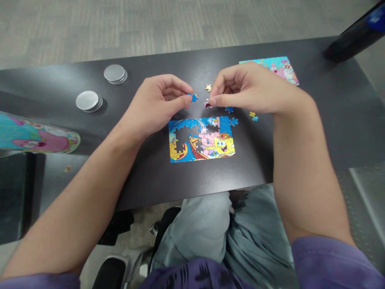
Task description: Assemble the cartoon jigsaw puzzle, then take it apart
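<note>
Between thumb and forefinger, my left hand [164, 100] pinches a blue puzzle piece [194, 98]. My right hand [240, 89], a little to the right, has its fingertips closed on a dark red and white puzzle piece [207, 104]. Below both hands lies a partly filled jigsaw puzzle [203, 148] with a cartoon picture; gaps show in its left part and upper middle. Several loose pieces lie about my right hand: a pale one [208, 88] beyond it, a blue one [234, 121] at the puzzle's upper right corner, and a yellow and blue one [254, 116] farther right.
A colourful picture card [284, 68] lies partly behind my right hand. Two stacks of silver discs, a near stack [87, 100] and a far stack [114, 73], sit at left. A printed cylinder [39, 134] is at the left edge. A dark bottle-like object [349, 38] stands at far right.
</note>
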